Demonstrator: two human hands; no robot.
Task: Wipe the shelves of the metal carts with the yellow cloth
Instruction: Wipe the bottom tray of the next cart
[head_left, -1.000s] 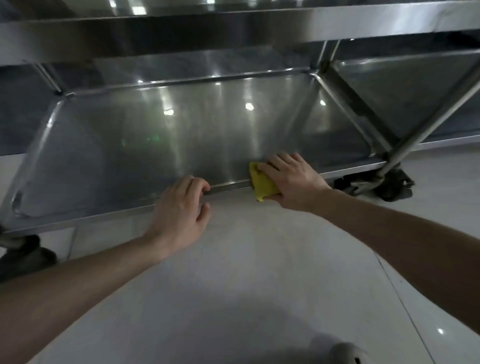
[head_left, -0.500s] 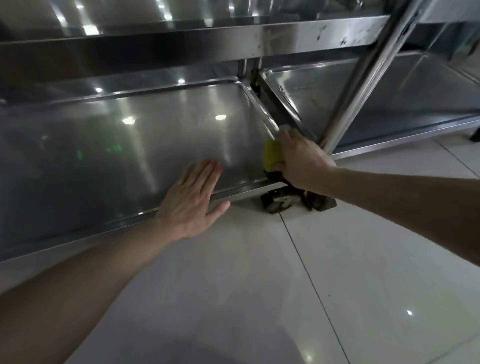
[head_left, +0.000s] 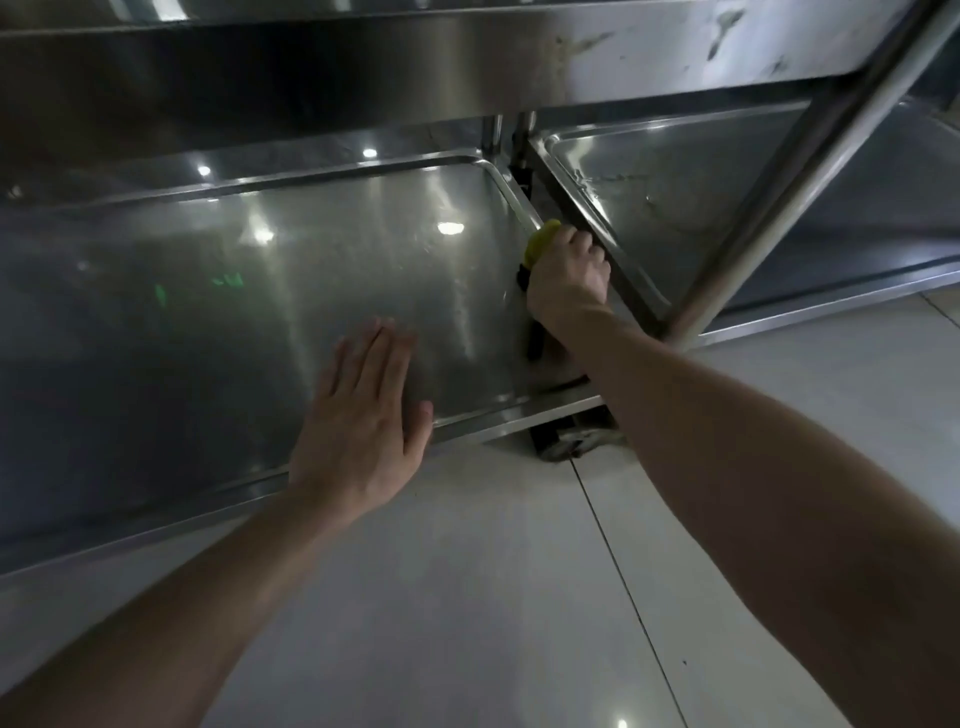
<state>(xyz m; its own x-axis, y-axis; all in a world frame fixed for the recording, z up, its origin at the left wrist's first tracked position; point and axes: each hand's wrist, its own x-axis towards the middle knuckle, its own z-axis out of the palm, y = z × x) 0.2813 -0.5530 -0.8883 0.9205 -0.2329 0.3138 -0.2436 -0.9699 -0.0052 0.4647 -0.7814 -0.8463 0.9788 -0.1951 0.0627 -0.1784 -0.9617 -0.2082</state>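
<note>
While the left hand (head_left: 363, 415) rests flat across the near rim of the lower shelf (head_left: 208, 322), fingers straight and close together, thumb out towards three o'clock, the right hand (head_left: 569, 275) is up at one o'clock from it, curled tight round the yellow cloth (head_left: 540, 241)! Only a bulge of that cloth shows, poking out at eleven o'clock of the knuckles, pressed on the shelf's raised right-hand edge, right where this cart meets its neighbour. The neighbouring cart's shelf (head_left: 675, 208) sits at three o'clock of the cloth, smudged and streaked, with a slanted steel post (head_left: 779, 182) crossing in front of it. Below the right wrist, at six o'clock, a caster wheel (head_left: 566, 447) rests on the pale tiled floor (head_left: 467, 597). Ceiling lights glint off the steel, and an upper shelf lip (head_left: 311, 78) runs across at twelve o'clock
</note>
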